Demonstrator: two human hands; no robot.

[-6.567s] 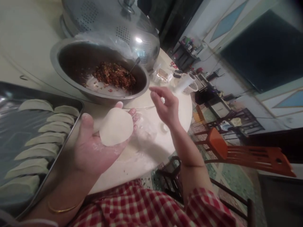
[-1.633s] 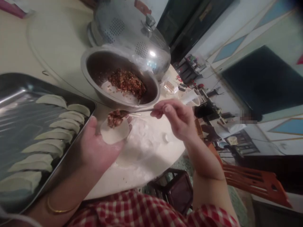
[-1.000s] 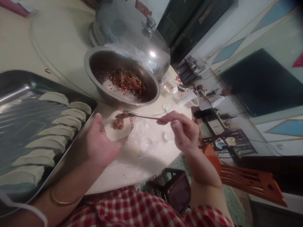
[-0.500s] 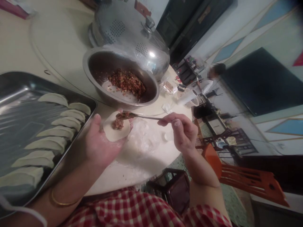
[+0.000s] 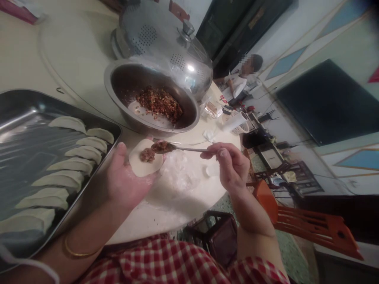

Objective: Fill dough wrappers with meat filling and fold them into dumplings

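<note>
A round dumpling wrapper [image 5: 142,169] lies flat on the palm and fingers of my left hand [image 5: 126,183], whose thumb is stretched out to one side. A small lump of meat filling [image 5: 147,155] sits in the wrapper's middle. My right hand [image 5: 229,163] pinches the handle of a metal spoon [image 5: 192,149]. The spoon's bowl, coated with filling, hovers at the wrapper's right edge, just beside the lump. Behind both hands stands a steel mixing bowl [image 5: 118,98] with a mound of brown filling [image 5: 160,102] in it.
Several folded dumplings [image 5: 63,179] rest in a steel tray [image 5: 17,130] on the left. A perforated metal pot with a lid [image 5: 166,43] is behind the bowl. Crumpled plastic [image 5: 179,171] lies between my hands. Across the room is another person [image 5: 239,85]; an orange chair [image 5: 308,221] stands right.
The spoon and my right hand have shifted slightly right, off the lump of filling on the wrapper. My left hand stays put. The other person has moved left and closer to the table.
</note>
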